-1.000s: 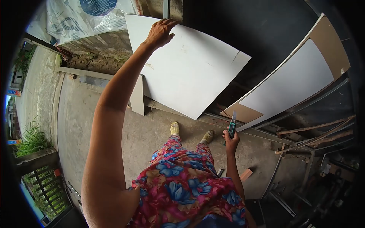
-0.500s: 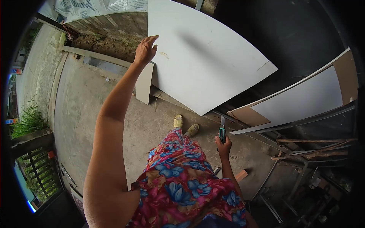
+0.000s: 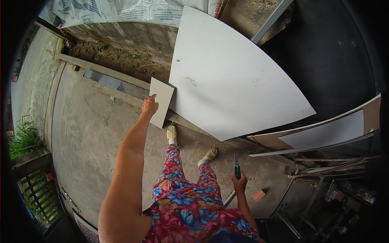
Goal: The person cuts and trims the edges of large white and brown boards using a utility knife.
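Observation:
My left hand (image 3: pixel 150 105) is stretched out with fingers extended, overlapping the left edge of a small beige panel (image 3: pixel 163 99). That panel leans at the low concrete kerb, its right side beside a large white sheet (image 3: pixel 235 77) with a curved upper edge and a few brown marks. In my right hand (image 3: pixel 239 183) is a utility knife (image 3: pixel 237 171) with a green and black handle, my fingers closed around it. Its thin blade is out and points away from me, above the concrete floor.
At the right another curved brown-and-white board (image 3: pixel 324 131) leans near a pile of wooden sticks (image 3: pixel 336 164). A brick-coloured block (image 3: pixel 259 195) lies on the concrete floor (image 3: pixel 105 137). Printed plastic sacks (image 3: pixel 133 12) cover the low wall behind a soil bed (image 3: pixel 113 56).
My left hand has moved from the large sheet's left edge down to the small panel. My feet have stepped apart and the view has shifted. The knife stays in my right hand.

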A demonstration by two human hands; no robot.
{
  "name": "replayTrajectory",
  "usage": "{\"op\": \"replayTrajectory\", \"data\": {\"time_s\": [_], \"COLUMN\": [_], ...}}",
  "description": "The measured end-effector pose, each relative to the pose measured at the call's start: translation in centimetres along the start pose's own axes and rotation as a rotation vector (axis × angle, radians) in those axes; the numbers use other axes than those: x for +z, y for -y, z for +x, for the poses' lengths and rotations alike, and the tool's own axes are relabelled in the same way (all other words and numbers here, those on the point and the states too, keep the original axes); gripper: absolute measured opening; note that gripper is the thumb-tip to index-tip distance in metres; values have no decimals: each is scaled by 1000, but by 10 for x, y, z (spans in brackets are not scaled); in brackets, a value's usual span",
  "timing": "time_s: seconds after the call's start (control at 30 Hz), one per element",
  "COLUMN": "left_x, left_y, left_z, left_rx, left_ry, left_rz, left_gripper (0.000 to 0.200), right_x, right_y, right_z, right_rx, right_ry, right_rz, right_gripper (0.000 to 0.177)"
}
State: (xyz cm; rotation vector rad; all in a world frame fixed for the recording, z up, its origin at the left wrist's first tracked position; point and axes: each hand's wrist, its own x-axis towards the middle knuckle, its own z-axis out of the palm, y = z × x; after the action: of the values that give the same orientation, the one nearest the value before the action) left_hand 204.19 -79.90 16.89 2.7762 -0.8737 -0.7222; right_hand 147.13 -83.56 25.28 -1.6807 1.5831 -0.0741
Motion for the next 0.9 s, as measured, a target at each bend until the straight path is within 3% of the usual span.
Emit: {"op": "replayTrajectory", "data": {"time_s": [0.17,0.37,0.53,0.63,0.77,0.87,0.9], "left_x": [2,24,55,64,105,109,98], "left_y": [15,14,13,15,39,40,32], "left_z": [58,126,158,169,177,181,176], "left_rx": [90,271,386,389,454,480,426], "left_ry": [65,61,14,144,-140,-195,-56], "left_rz": [97,244,360,469,380,527,539], "left_gripper": [49,49,43,36,26,23,25], "right_x": [62,117,126,124,117,115,114], "right_y": [75,119,130,126,132,136,138], "right_z": [-12,-21,-25,-28,-33,-34,-35], "right_rx": [154,95,263,318,443,491,488], "right_ry": [97,129,124,74,43,43,48], "right_rz": [39,79,125,133,169,160,159], "right_gripper": [20,19,19,19,21,21,22]}}
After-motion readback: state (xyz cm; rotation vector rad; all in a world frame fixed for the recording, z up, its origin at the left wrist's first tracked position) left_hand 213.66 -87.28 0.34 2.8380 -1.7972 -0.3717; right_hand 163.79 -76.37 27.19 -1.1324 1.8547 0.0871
